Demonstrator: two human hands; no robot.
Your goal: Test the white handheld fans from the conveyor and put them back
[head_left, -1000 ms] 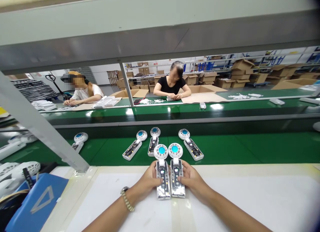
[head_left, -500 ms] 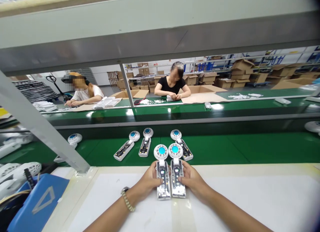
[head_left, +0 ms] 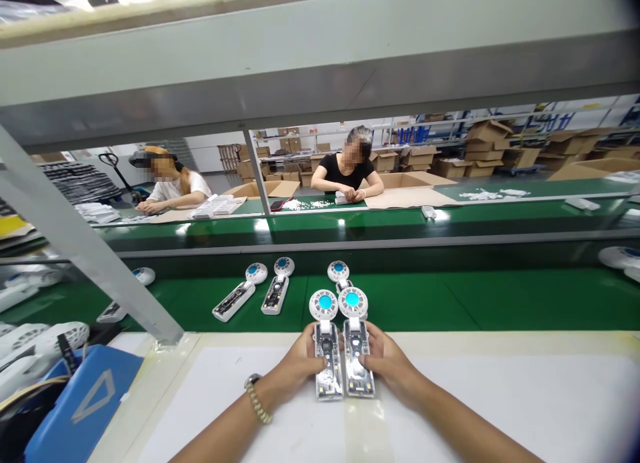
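Two handheld fans stand side by side over the white work surface, each with a round white head, a blue centre and a clear body showing the circuit board. My left hand [head_left: 304, 358] is closed round the left handheld fan [head_left: 329, 376], its thumb on the front of the body. The right handheld fan [head_left: 359, 373] is gripped by my right hand [head_left: 384, 358], thumb also on the front. Their heads are nearly touching. Just behind them, a similar fan [head_left: 339, 271] on the green belt is partly hidden by the held ones.
More fans, one tilted [head_left: 234, 302] and another [head_left: 276, 295], lie on the green conveyor belt [head_left: 415, 296]. At the left stands a blue bin [head_left: 85, 403] beside a slanted metal post [head_left: 100, 243]. Two people sit across the line. A wide beam [head_left: 320, 76] crosses overhead.
The fans on the belt have shifted left, and the one behind is now more covered by the held fans. Both hands keep their hold almost unmoved.
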